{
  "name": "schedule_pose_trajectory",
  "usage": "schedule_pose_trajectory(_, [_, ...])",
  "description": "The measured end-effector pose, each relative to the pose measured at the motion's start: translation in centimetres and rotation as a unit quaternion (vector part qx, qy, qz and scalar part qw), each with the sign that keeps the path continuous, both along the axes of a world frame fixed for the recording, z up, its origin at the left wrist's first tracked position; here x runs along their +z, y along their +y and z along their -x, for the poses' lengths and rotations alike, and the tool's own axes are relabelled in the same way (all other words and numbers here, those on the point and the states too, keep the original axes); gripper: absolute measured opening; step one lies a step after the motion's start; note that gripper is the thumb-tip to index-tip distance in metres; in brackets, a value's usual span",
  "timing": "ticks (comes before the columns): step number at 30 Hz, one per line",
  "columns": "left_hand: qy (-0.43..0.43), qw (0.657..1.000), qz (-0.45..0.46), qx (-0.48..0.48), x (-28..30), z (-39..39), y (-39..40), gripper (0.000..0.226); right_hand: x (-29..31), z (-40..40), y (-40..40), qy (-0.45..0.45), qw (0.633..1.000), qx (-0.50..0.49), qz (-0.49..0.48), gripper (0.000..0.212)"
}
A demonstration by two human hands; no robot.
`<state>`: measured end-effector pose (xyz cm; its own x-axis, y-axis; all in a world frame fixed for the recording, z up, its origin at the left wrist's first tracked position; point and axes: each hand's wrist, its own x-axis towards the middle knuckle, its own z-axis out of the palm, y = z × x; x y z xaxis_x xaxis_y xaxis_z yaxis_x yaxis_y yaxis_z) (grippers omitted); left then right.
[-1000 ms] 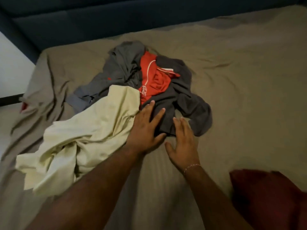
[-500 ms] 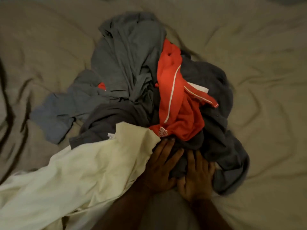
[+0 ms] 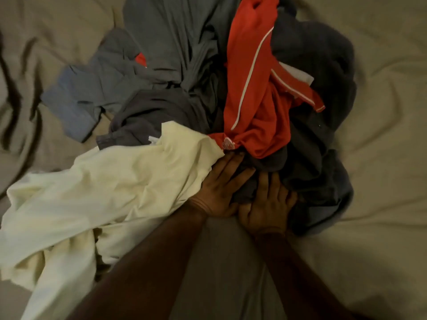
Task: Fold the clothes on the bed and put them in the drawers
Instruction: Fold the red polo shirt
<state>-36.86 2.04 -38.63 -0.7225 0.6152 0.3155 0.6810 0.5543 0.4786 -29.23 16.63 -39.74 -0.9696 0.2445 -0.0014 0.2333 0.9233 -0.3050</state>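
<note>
Just clothes on bed

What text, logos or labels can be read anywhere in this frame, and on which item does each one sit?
No text can be read in this frame.
Red garment: a small white emblem at its bunched lower edge, too blurred and crumpled to read.
Dark grey garment: a small white tag by the cream garment, with no lettering visible.
Nothing else in view, the bedsheet included, shows lettering.
</note>
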Motion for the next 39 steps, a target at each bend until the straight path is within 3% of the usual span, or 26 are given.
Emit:
schedule_pose_trajectory(7, [-0.008, 1.0, 0.02, 0.0, -0.9, -0.8, -0.4, 0.071, 1.0, -0.2, -0.2, -0.036, 0.999, 0.006, 0.026, 0.087])
schedule_pose_trajectory(10, [-0.014, 1.0, 0.013, 0.002, -0.8, -1.0, -0.8, 0.076, 2.8, -0.5, -0.1, 0.051, 0.996, 0.005, 0.079, 0.082])
schedule_pose_trajectory(12, [-0.02, 1.0, 0.017, -0.007, -0.1, -0.9, -1.1, 0.079, 5.3, -0.8, 0.2, 0.165, 0.966, -0.004, 0.199, 0.074])
schedule_pose_trajectory(14, [-0.041, 0.999, 0.03, -0.012, 1.1, -0.8, -1.3, 0.081, 8.1, 0.6, -0.2, 0.237, 0.911, -0.077, 0.33, 0.07])
schedule_pose_trajectory(16, [-0.083, 0.995, 0.057, -0.003, 2.3, -0.5, -0.8, 0.085, 10.5, 4.8, -0.8, 0.214, 0.867, -0.182, 0.412, 0.065])
schedule_pose_trajectory(17, [-0.106, 0.992, 0.069, 0.005, 3.7, -0.9, -1.0, 0.089, 12.1, 6.6, -1.4, 0.176, 0.865, -0.21, 0.42, 0.057])
schedule_pose_trajectory(20, [-0.193, 0.976, 0.093, 0.034, 7.4, -1.9, -0.8, 0.1, 15.8, 9.8, -1.9, 0.082, 0.907, -0.206, 0.359, 0.007])
schedule_pose_trajectory(22, [-0.236, 0.968, 0.072, 0.053, 10.5, -2.9, -0.9, 0.094, 17.7, 9.3, -2.4, 0.082, 0.918, -0.199, 0.333, 0.018])
schedule_pose_trajectory(26, [-0.264, 0.956, 0.032, 0.125, 14.5, -9.2, -2.8, 0.077, 19.2, 4.8, -3.2, 0.105, 0.946, -0.116, 0.284, 0.009])
schedule_pose_trajectory(28, [-0.271, 0.95, 0.079, 0.133, 14.9, -13.2, -4.8, 0.084, 19.0, 4.3, -2.4, 0.038, 0.966, -0.106, 0.233, 0.028])
schedule_pose_trajectory(30, [-0.297, 0.941, 0.078, 0.139, 15.0, -16.4, -7.4, 0.084, 19.2, 4.1, -2.4, -0.045, 0.964, -0.105, 0.242, 0.054])
schedule_pose_trajectory(32, [-0.318, 0.937, 0.035, 0.139, 15.4, -17.3, -8.8, 0.079, 19.3, 5.2, -2.0, -0.063, 0.94, -0.09, 0.322, 0.063])
schedule_pose_trajectory(35, [-0.292, 0.943, -0.009, 0.157, 16.9, -17.4, -11.4, 0.07, 20.2, 5.1, -3.5, 0.024, 0.883, -0.075, 0.462, 0.051])
schedule_pose_trajectory(39, [-0.271, 0.933, -0.063, 0.229, 19.1, -16.9, -13.5, 0.061, 22.8, 0.2, -6.2, 0.067, 0.77, -0.054, 0.632, 0.049])
